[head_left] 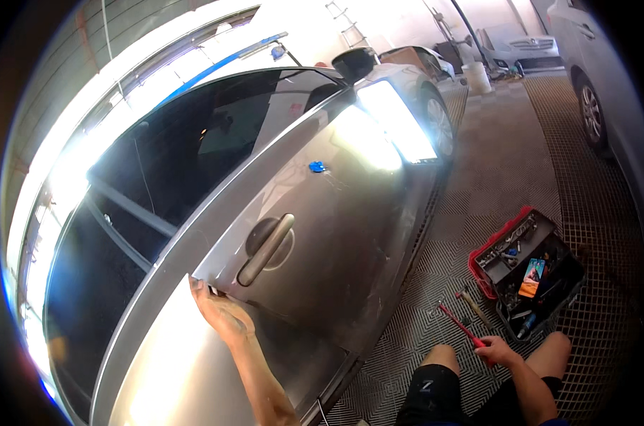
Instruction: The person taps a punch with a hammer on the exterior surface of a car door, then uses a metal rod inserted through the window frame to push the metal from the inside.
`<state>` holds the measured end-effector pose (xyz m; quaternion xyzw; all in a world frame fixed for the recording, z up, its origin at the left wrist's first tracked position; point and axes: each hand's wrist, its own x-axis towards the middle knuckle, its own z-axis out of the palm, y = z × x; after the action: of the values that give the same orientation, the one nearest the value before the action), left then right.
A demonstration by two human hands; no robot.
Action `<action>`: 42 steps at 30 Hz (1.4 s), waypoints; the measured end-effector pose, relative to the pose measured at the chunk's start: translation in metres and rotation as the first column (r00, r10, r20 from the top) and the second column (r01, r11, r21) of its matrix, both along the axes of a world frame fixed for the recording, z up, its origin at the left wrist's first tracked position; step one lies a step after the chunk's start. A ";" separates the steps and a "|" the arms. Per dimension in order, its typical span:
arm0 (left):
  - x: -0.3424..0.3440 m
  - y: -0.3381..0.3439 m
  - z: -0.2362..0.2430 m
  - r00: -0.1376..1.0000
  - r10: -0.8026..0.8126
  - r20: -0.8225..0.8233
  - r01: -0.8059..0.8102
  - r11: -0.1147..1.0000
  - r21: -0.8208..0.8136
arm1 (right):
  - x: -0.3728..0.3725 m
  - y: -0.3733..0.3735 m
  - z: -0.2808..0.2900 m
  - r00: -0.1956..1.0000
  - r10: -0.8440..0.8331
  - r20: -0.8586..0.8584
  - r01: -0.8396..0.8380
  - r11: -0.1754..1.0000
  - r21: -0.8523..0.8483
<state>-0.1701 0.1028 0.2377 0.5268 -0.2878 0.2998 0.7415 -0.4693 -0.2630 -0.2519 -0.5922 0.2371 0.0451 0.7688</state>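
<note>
My left hand [222, 312] grips the rear edge of a gold-grey car door [347, 234], behind and below its oval handle [265, 248], fingers curled at the seam. A small blue piece [317, 167] is stuck on the panel farther forward. Low at the right, my right hand [499, 351] holds a long red tool [460, 326] with a metal end, beside a wooden-handled tool [476, 309] on the floor.
An open black-and-red toolbox [506, 263] holds tools and a colourful phone-like item [532, 277]. A bright light panel [396, 121] stands by the car's front. Another car [595, 71] is at right. A white bucket [476, 77] and ladder [343, 21] are at the back.
</note>
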 end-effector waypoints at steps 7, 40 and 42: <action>-0.082 -0.034 0.007 0.996 -0.078 -0.049 0.077 0.997 -0.018 | -0.001 0.005 0.023 0.969 -0.170 0.182 0.160 0.985 0.065; -0.110 -0.181 -0.028 0.468 0.303 0.830 -0.639 0.765 0.080 | -0.044 -0.047 -0.028 0.841 -0.535 0.078 0.392 0.703 0.593; -0.099 -0.171 -0.032 0.471 0.330 0.818 -0.659 0.748 0.077 | -0.036 -0.054 -0.020 0.870 -0.473 0.140 0.318 0.755 0.574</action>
<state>-0.2695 -0.0685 0.2057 0.5439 -0.4549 0.6351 0.3065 -0.5051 -0.3166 -0.2715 -0.2907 0.2261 -0.1391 0.9192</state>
